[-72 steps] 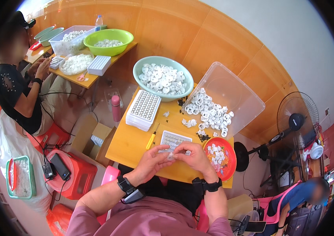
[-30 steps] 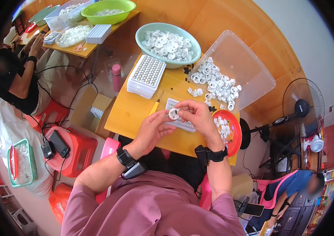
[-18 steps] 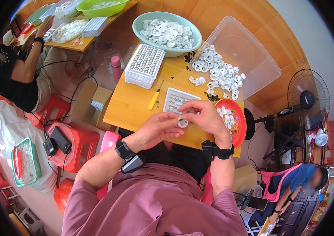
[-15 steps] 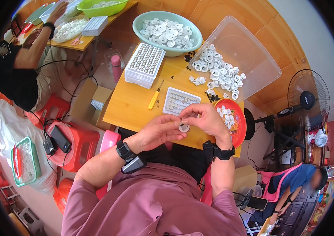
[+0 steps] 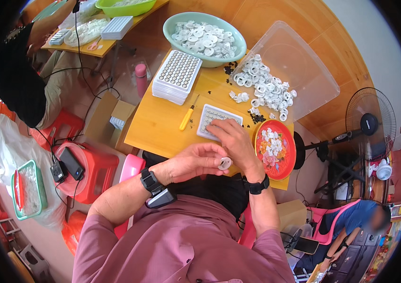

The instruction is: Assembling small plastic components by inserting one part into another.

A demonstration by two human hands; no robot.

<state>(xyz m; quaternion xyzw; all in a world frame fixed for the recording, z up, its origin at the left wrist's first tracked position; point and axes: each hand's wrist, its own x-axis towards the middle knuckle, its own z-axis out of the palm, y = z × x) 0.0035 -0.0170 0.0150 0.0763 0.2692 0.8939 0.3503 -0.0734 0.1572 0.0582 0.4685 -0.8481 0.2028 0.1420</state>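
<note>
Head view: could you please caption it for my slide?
Left hand holds a white ring; right hand rests on a white grid tray.

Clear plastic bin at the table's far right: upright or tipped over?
Tipped: the clear plastic bin lies on its side, mouth facing the table, with white rings spilled from it onto the wood.

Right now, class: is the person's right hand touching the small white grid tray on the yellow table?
Touching. The head view shows the right hand lying on the white grid tray, its fingers covering the tray's near corner with no gap visible.
</note>
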